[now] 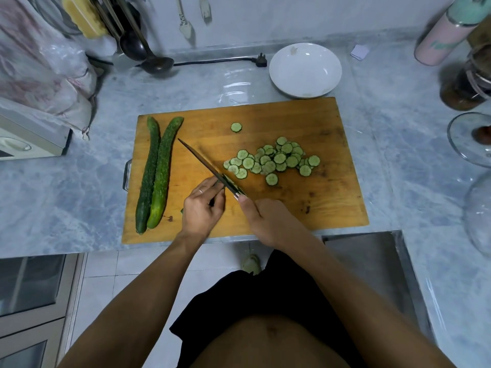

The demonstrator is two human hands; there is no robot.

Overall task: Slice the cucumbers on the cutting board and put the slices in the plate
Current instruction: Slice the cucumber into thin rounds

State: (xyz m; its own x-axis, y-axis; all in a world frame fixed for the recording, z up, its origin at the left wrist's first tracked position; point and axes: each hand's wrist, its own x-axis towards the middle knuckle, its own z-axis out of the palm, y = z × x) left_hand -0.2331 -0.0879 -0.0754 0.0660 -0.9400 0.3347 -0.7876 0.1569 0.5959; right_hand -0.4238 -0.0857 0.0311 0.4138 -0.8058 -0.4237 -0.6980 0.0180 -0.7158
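Observation:
A wooden cutting board (305,123) lies on the marble counter. Two whole cucumbers (155,171) rest side by side at its left. A heap of round cucumber slices (273,160) lies right of centre, and one stray slice (236,127) sits farther back. My right hand (265,219) grips the handle of a knife (204,166) whose blade points back and left. My left hand (202,205) curls over a short cucumber piece (230,185) at the blade; most of that piece is hidden. A white plate (305,70) stands behind the board with no slices in it.
A ladle (156,62) and a power plug (261,60) lie at the back. An appliance (29,134) and plastic bags sit left. A pink bottle (443,35), jars and glass lids stand right. A steel sink (372,261) opens at the front right.

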